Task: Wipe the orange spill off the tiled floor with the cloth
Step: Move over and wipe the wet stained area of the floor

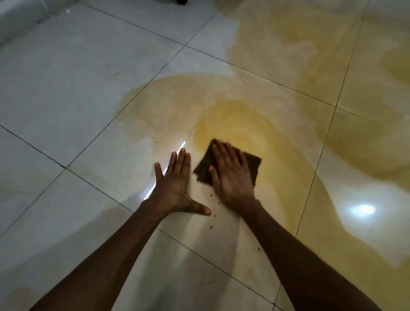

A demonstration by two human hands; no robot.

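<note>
A wide orange-yellow spill [255,124] spreads over the pale tiled floor [66,100], from the middle to the far right. A dark brown folded cloth [255,163] lies flat on the wet tile at the spill's near edge. My right hand [230,175] presses flat on the cloth with straight fingers, covering most of it. My left hand [177,186] rests flat on the floor just left of the cloth, fingers spread, thumb out to the right. A few small orange specks [211,195] dot the tile between my wrists.
Dark grout lines cross the floor diagonally. Bright light reflections shine on the wet tile at the right [363,209] and under my left hand. A dark object [182,1] sits at the top edge. The left tiles look dry and grey.
</note>
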